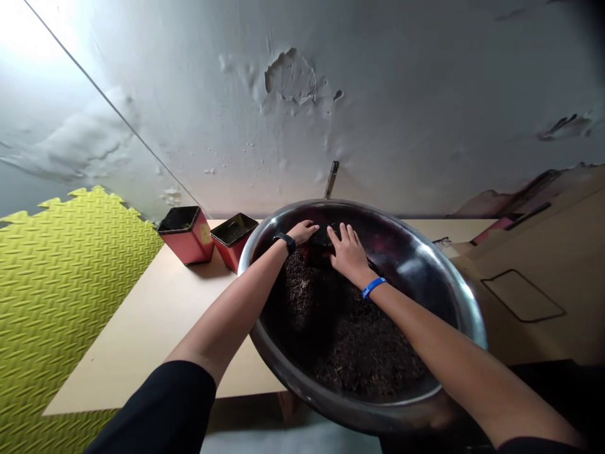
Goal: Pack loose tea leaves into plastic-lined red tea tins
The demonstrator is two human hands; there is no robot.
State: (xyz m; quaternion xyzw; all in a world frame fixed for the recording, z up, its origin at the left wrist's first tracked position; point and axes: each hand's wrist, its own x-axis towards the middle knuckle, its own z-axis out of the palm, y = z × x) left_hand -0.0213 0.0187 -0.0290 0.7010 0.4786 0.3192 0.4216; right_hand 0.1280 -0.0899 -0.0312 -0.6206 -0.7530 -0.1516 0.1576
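A large metal basin (467,302) holds dark, loose potting soil (373,359). Inside it, near the far side, stands a pot with a dark top (323,237), partly hidden by my hands and shadow. My left hand (302,232), with a black band on its wrist, grips the pot's left edge. On the right of the pot is my right hand (350,253), its fingers spread over the rim and a blue wristband (373,287) behind it. Two red square plant pots with dark rims, a left one (191,238) and a nearer one (231,243), stand left of the basin.
A pale wooden table (155,340) carries the basin and pots. Yellow interlocking foam mat (70,284) lies at the left. Behind is a grey wall (401,113) with peeling paint. A cardboard box (543,265) stands close on the right.
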